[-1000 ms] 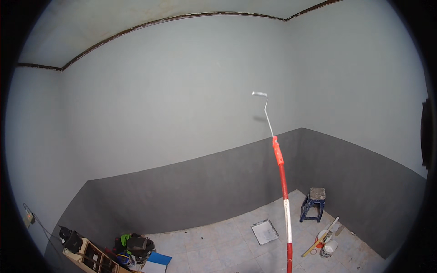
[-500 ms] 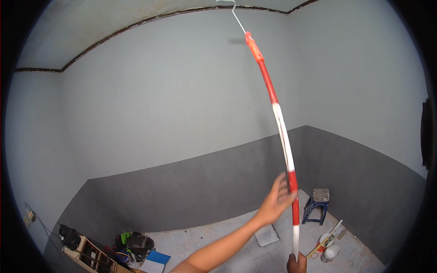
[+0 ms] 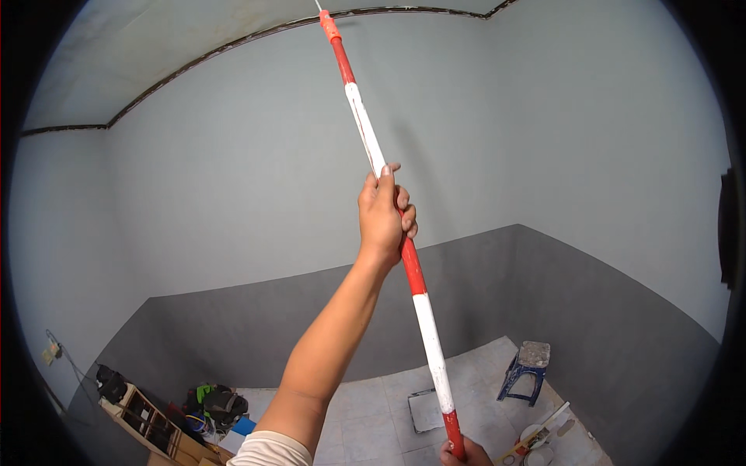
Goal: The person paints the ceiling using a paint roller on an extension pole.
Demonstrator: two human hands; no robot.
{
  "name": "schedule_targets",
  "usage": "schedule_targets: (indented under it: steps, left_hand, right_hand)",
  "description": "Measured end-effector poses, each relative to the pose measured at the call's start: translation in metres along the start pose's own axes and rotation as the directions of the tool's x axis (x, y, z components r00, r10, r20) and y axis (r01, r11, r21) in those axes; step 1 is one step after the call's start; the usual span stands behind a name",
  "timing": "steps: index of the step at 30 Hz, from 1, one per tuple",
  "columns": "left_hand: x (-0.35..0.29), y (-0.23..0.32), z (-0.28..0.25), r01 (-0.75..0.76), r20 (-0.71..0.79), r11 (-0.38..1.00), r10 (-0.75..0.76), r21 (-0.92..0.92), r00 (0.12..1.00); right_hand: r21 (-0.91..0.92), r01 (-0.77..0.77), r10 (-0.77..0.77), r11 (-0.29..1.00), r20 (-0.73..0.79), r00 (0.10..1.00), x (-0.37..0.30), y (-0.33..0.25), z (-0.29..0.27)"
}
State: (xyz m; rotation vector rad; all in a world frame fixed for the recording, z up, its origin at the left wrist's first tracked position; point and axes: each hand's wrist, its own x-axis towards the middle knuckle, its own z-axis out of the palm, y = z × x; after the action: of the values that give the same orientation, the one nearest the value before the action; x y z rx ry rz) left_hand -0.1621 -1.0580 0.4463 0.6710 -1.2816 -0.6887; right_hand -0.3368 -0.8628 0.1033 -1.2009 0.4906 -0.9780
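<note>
Our left hand [image 3: 378, 217] has its fingers [image 3: 409, 221] curled closed around the striped pole [image 3: 430, 338], thumb lying along it, midway up the visible length. Our right hand [image 3: 471, 453] sits at the lower edge, partly cut off, its fingers closed around a red band low on the pole, as far as we can see.

Above our left fingers the pole leans up and leftward to an orange-red sleeve [image 3: 330, 27] and a thin metal rod [image 3: 318, 5]. The rod leaves the view, so we cannot tell what its far end touches.

Behind our left fingers the pale grey upper wall [image 3: 249, 179] looks evenly coated. Below them, the dark grey lower wall [image 3: 249, 334] meets it along a neat line; we see no bare patch in either, and judge both well advanced. Up and left of our fingers, the ceiling [image 3: 140, 58] looks mottled and the dark trim [image 3: 66, 129] flecked, so these seem less finished. Whether another coat is due we cannot tell.

Left of our right fingers, a tray [image 3: 413, 415] lies on the tiled floor [image 3: 361, 404]; a blue stool [image 3: 534, 355] stands to their upper right.
</note>
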Motion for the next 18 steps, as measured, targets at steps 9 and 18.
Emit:
schedule_targets:
  steps: [9, 18]
  left_hand:
    - [0.044, 0.003, 0.027, -0.036, 0.029, 0.999, 0.035, 0.01, 0.999]
    - [0.079, 0.009, 0.019, -0.026, 0.035, 1.0, 0.026, -0.015, 0.999]
  right_hand:
    - [-0.294, -0.11, 0.064, 0.949, -0.162, 0.985, -0.031, -0.011, -0.013]
    - [-0.334, -0.237, 0.228, 0.912, -0.068, 0.971, -0.053, 0.099, -0.041]
